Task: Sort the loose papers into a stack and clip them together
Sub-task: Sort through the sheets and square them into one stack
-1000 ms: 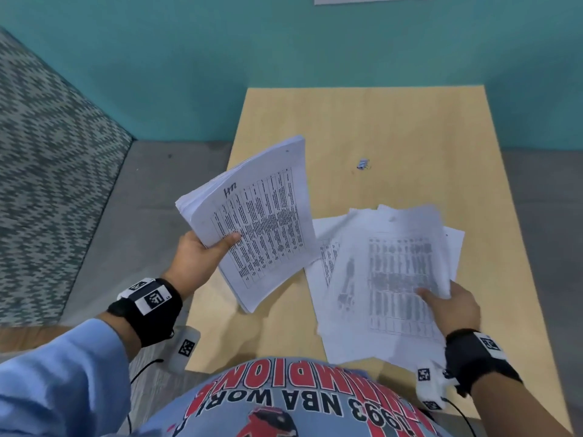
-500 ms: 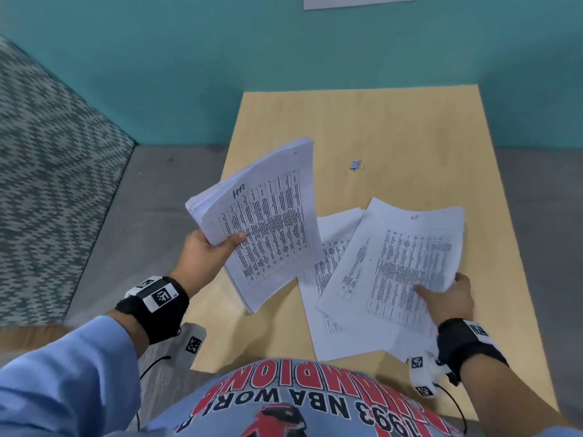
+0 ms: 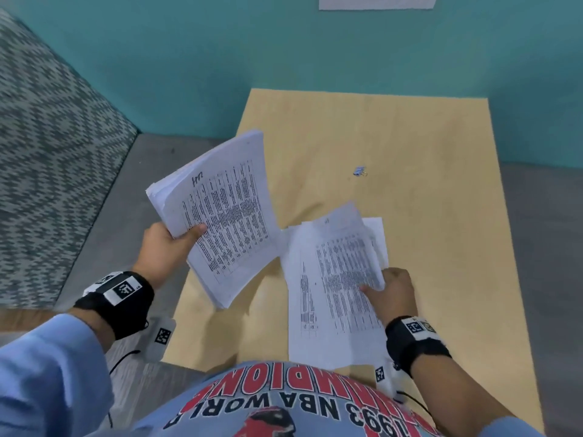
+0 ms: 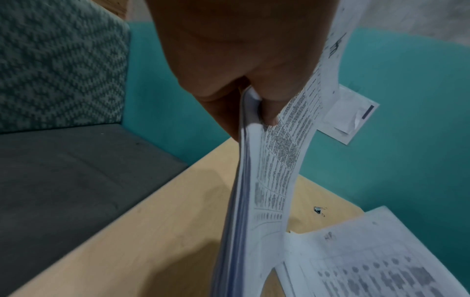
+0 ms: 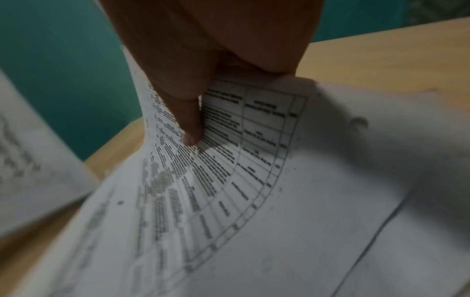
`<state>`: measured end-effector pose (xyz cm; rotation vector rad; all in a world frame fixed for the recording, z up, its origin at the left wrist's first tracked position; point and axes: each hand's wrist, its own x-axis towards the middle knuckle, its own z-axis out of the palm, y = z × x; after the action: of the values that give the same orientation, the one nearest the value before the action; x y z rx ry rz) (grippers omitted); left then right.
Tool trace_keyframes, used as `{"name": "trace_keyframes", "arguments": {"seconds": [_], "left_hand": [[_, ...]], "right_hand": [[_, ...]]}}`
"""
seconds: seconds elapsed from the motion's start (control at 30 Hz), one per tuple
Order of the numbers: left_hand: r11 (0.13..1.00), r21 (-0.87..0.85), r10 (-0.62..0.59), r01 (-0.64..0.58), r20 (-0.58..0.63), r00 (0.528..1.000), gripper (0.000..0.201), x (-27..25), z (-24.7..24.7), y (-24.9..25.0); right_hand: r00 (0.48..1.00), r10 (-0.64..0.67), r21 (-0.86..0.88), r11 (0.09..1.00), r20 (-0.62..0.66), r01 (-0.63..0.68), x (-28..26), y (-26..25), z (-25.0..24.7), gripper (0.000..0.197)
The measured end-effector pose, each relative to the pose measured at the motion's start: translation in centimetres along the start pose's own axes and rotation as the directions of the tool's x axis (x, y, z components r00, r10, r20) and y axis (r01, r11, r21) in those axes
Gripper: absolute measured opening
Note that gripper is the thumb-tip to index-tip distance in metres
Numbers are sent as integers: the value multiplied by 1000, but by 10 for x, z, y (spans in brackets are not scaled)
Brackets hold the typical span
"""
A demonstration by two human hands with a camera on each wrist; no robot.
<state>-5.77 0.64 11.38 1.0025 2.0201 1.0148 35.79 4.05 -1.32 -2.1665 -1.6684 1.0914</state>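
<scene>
My left hand (image 3: 170, 247) grips a thick stack of printed papers (image 3: 227, 216) by its near left corner, thumb on top, held tilted above the table's left edge; the left wrist view shows the stack (image 4: 257, 201) edge-on under the hand (image 4: 254, 80). My right hand (image 3: 391, 288) pinches a printed sheet (image 3: 344, 263) at its right edge and lifts it off the loose papers (image 3: 312, 326) lying on the wooden table (image 3: 410, 137). In the right wrist view the thumb (image 5: 190, 124) presses on that curved sheet (image 5: 229, 160). A small blue binder clip (image 3: 359, 171) lies farther back on the table.
A teal wall (image 3: 284, 52) rises behind the table, with a white sheet (image 3: 375, 1) stuck on it. A patterned cushion back (image 3: 47, 152) and grey seat (image 3: 126, 216) lie to the left. Bare tabletop surrounds the clip.
My right hand has drawn the loose sheets together, turned the top one more upright and raised its right edge. The left hand's stack has stayed almost still.
</scene>
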Motion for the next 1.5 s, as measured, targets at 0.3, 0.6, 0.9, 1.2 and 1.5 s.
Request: {"name": "trace_keyframes", "arguments": {"seconds": [0.3,0.6,0.9,1.2,1.5], "left_hand": [[998,-32,-49,48,-23,999,18,-3,-12,-14],[998,-12,-68,67,-39,997,25,-2,-18,-20],[995,79,-58,60,-32,998,16,8,-14,-26],[986,112,-144,128,148,979,11,30,-7,-27],[989,-103,-22,110,620,784,37,-20,62,73]], "right_hand": [[989,149,-362,922,-7,-142,15,-18,28,118],[974,221,-233,951,50,-204,19,-9,28,98],[950,170,376,889,260,-262,7,13,6,66],[984,15,657,743,175,-128,-23,16,-95,40],[960,-189,765,643,205,-37,-25,-44,-140,40]]}}
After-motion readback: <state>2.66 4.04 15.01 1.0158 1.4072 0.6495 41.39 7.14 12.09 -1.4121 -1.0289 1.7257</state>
